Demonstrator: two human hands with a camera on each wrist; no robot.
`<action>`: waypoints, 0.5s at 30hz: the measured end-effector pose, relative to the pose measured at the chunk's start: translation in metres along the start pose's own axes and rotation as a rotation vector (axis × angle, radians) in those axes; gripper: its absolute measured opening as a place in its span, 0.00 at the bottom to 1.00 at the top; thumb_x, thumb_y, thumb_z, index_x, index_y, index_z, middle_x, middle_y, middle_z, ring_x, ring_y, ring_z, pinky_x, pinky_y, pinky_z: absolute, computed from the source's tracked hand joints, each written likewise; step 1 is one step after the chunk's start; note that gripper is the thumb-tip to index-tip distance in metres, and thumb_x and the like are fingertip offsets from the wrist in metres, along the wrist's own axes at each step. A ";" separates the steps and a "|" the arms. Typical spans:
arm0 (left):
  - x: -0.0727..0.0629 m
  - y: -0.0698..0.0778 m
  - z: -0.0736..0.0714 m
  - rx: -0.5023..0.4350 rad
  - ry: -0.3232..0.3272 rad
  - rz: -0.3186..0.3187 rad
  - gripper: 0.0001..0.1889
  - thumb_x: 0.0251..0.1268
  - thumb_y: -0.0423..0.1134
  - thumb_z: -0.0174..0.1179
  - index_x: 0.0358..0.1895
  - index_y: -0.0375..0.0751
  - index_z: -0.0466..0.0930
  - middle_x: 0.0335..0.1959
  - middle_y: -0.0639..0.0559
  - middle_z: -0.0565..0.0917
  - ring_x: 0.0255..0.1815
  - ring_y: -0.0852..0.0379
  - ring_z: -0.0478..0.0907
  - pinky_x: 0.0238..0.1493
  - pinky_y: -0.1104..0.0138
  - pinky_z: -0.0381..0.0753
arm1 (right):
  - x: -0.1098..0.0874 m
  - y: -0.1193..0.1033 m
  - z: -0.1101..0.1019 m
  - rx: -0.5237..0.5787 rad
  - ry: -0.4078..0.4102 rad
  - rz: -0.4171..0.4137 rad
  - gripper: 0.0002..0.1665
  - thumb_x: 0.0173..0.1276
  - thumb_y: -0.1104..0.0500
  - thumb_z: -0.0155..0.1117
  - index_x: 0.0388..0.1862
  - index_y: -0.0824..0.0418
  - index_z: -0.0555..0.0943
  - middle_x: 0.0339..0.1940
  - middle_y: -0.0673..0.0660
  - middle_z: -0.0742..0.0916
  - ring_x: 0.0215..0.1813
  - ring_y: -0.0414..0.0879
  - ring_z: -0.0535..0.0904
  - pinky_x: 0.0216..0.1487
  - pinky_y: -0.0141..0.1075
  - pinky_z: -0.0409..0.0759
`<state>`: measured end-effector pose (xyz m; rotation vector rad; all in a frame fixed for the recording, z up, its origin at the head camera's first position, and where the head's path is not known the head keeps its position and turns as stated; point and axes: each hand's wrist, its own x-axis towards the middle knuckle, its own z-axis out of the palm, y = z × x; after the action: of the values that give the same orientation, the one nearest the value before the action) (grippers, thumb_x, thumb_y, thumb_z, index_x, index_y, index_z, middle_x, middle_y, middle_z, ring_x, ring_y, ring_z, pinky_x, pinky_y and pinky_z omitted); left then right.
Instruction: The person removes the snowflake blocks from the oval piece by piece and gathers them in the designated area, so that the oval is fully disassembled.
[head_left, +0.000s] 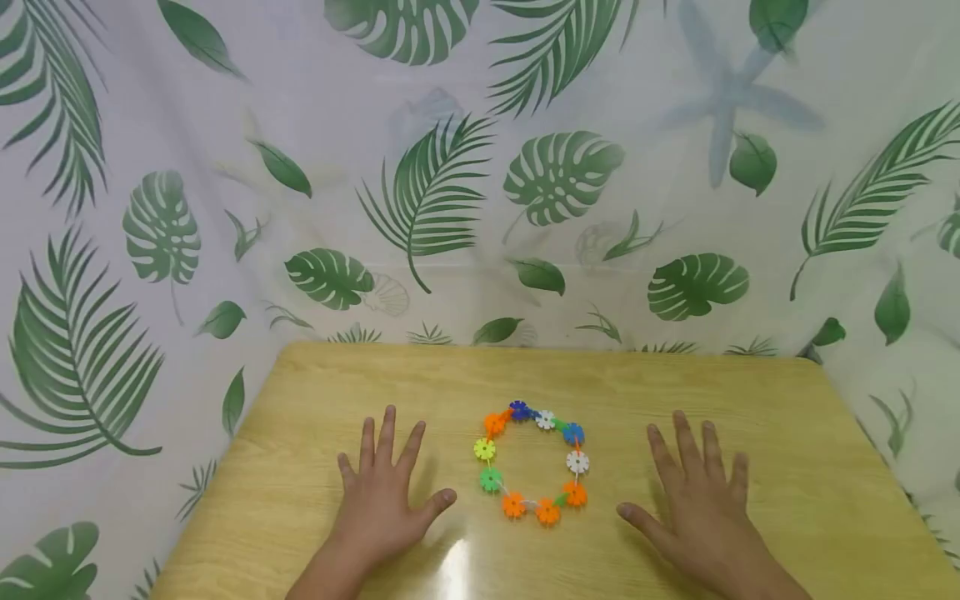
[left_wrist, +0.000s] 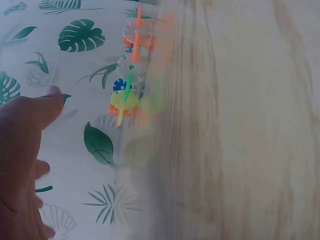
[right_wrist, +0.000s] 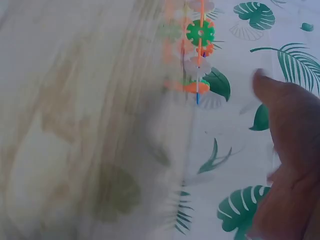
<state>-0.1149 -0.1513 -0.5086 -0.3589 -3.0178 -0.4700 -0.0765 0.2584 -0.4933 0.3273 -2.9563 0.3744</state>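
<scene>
A ring of colourful plastic snowflake discs [head_left: 513, 505], slotted together edge to edge, lies in the middle of the wooden table. Its discs are orange, yellow, green, white and blue. To its left my left hand [head_left: 382, 500] is spread palm down, fingers straight and thumb toward the ring. On the other side my right hand [head_left: 701, 521] is spread the same way. Both hands are apart from the ring and hold nothing. The left wrist view has the discs [left_wrist: 124, 100] edge-on beyond the thumb; the right wrist view shows a green disc [right_wrist: 200, 33] among them.
The wooden table [head_left: 360, 375] has a light glare near its front. Behind it and at both sides hangs a white cloth [head_left: 465, 308] printed with green leaves, meeting the table's back edge.
</scene>
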 end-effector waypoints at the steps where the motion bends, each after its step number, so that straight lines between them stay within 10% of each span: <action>1: 0.000 0.001 0.001 -0.030 0.006 0.025 0.50 0.65 0.74 0.59 0.85 0.57 0.52 0.87 0.46 0.39 0.84 0.32 0.41 0.66 0.23 0.54 | 0.001 -0.002 0.001 0.027 0.024 -0.051 0.61 0.68 0.33 0.68 0.86 0.61 0.51 0.86 0.68 0.49 0.82 0.75 0.39 0.69 0.79 0.35; 7: 0.002 0.010 0.006 -0.243 0.058 0.138 0.30 0.69 0.54 0.68 0.71 0.49 0.77 0.67 0.51 0.79 0.66 0.45 0.76 0.62 0.43 0.76 | 0.013 -0.020 0.013 0.107 0.088 -0.282 0.38 0.64 0.52 0.78 0.70 0.64 0.77 0.66 0.61 0.83 0.67 0.60 0.76 0.64 0.59 0.76; 15: 0.001 0.031 0.016 -0.384 0.023 0.197 0.17 0.69 0.46 0.69 0.57 0.47 0.86 0.54 0.57 0.86 0.57 0.54 0.79 0.58 0.53 0.79 | 0.020 -0.046 0.042 0.075 -0.042 -0.362 0.33 0.67 0.47 0.74 0.69 0.58 0.80 0.64 0.52 0.85 0.71 0.56 0.73 0.73 0.56 0.65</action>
<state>-0.1090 -0.1172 -0.5146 -0.6582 -2.8160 -1.0258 -0.0905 0.1999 -0.5198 0.8719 -2.8425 0.4327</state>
